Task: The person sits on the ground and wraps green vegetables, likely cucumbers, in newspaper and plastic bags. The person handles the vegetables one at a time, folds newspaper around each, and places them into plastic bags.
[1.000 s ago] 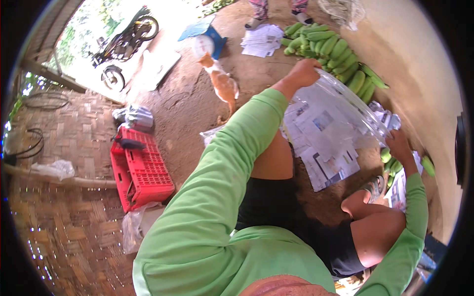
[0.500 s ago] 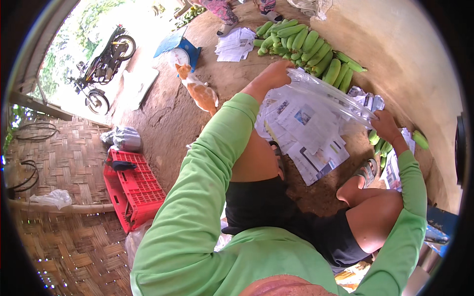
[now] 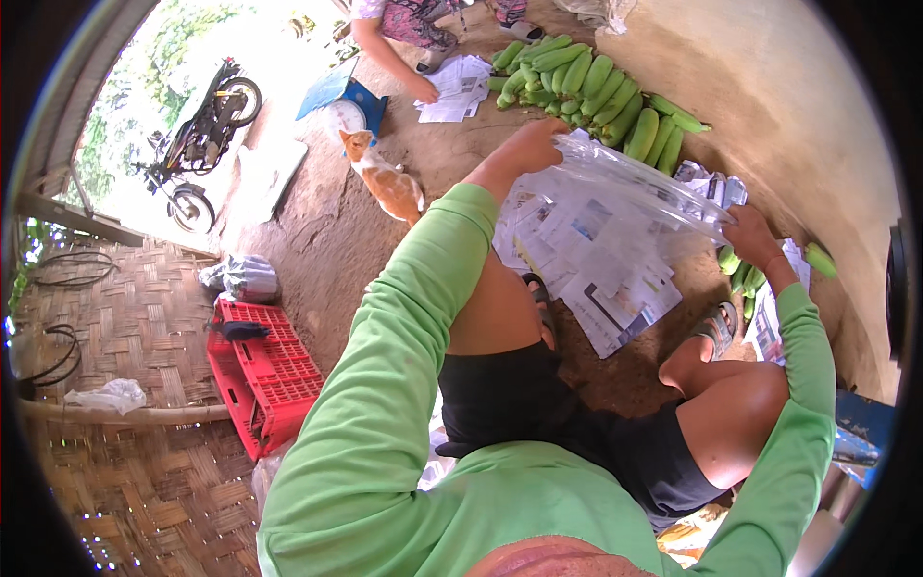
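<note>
A clear plastic bag (image 3: pixel 646 181) is stretched between my two hands above the floor. My left hand (image 3: pixel 535 146) grips its upper left corner, fingers closed. At the other end, my right hand (image 3: pixel 749 237) is closed on the bag's right edge. Printed paper sheets (image 3: pixel 608 306) lie spread under the bag, partly seen through it. Just beyond the bag is a heap of long green vegetables (image 3: pixel 601 91), perhaps gourds or large cucumbers. A few more green vegetables (image 3: pixel 740 277) lie below my right hand.
An orange and white cat (image 3: pixel 386 183) sits left of my left forearm, by a blue dial scale (image 3: pixel 358 108). Another person's hand (image 3: pixel 424 90) touches a paper stack (image 3: pixel 456 88) at the back. A red plastic crate (image 3: pixel 272 370) stands at left; a motorcycle (image 3: pixel 200 135) is outside.
The other person has leaned in and put a hand to the far paper stack. Over the papers, the plastic bag has spread lower and wider. My hands stay nearly in place.
</note>
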`<act>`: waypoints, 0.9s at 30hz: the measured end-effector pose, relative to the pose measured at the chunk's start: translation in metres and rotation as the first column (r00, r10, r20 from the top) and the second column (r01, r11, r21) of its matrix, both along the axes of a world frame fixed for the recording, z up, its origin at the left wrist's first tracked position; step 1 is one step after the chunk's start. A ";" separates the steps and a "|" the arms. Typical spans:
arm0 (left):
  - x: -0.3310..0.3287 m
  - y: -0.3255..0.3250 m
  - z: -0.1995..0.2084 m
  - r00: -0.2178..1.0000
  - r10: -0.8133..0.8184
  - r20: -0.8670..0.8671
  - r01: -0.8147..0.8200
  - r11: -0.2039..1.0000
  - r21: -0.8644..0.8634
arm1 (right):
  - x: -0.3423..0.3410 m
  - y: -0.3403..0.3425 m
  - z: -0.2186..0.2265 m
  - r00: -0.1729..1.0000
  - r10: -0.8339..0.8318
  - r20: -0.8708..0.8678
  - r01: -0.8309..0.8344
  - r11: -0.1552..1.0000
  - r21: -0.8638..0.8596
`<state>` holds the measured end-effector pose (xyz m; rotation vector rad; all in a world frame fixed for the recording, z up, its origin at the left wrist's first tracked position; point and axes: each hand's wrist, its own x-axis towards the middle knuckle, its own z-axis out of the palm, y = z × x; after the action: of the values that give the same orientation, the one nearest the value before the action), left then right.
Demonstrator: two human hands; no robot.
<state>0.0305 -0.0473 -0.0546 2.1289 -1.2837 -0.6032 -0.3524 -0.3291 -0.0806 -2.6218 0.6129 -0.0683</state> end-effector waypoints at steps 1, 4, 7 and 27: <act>0.000 0.000 0.000 1.000 -0.010 0.005 0.009 1.000 0.009 | 0.001 0.000 0.000 1.000 0.001 -0.013 -0.001 1.000 0.003; -0.004 -0.003 0.001 0.999 -0.039 0.032 0.038 0.999 0.033 | -0.003 -0.004 0.000 0.999 -0.011 -0.044 0.011 1.000 0.001; 0.004 0.004 -0.009 0.990 -0.112 0.087 0.111 0.994 0.010 | 0.001 0.000 -0.004 1.000 -0.011 -0.025 0.012 1.000 0.019; -0.022 -0.011 0.012 0.964 0.200 0.177 -0.202 0.979 -0.003 | 0.010 0.016 0.016 0.992 0.123 -0.032 -0.122 0.992 0.022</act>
<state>0.0084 -0.0584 -0.0423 2.3326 -1.1357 -0.3462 -0.3420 -0.3128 -0.0645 -2.6392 0.4603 0.0192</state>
